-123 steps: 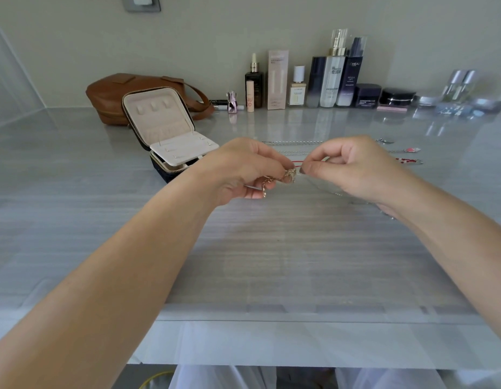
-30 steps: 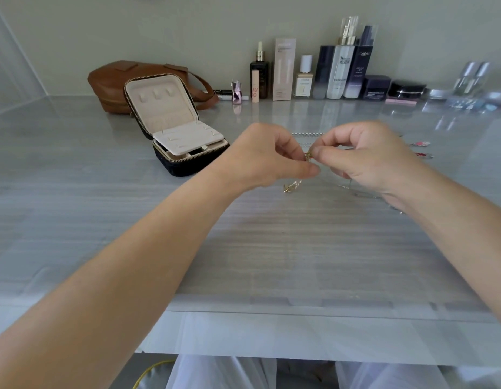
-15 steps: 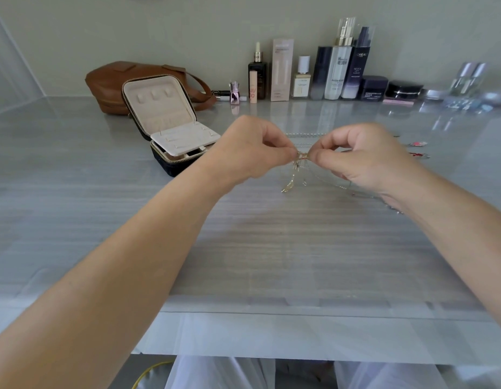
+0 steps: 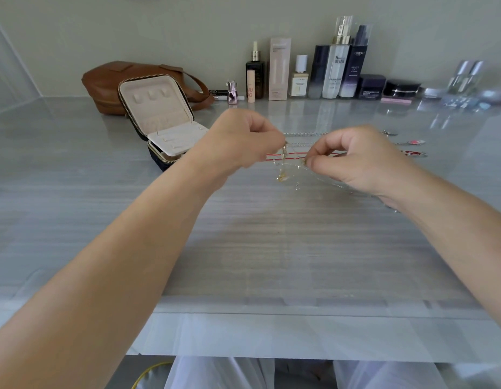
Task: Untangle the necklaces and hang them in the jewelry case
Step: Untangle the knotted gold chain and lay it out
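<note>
Your left hand [image 4: 238,141] and right hand [image 4: 356,158] are raised over the grey tabletop [image 4: 271,242], each curled nearly shut with thumb and forefinger pinching a fine gold necklace [image 4: 288,164]. The chain stretches between the two pinches in a small knotted cluster, and a gold pendant [image 4: 281,176] dangles below it, nearer your left hand. Thin loose strands trail down toward your right wrist.

On the tabletop just behind your hands lie more necklaces: a red cord one [image 4: 297,155] running left to right, and a silver chain [image 4: 305,133] farther back, with small charms at their right ends.

The jewelry case [image 4: 159,122] stands open to the left of your left hand, lid up, its cream lining showing; how things sit inside is too small to tell. A brown leather bag [image 4: 109,82] sits behind it, and a row of cosmetic bottles [image 4: 328,71] lines the wall.
</note>
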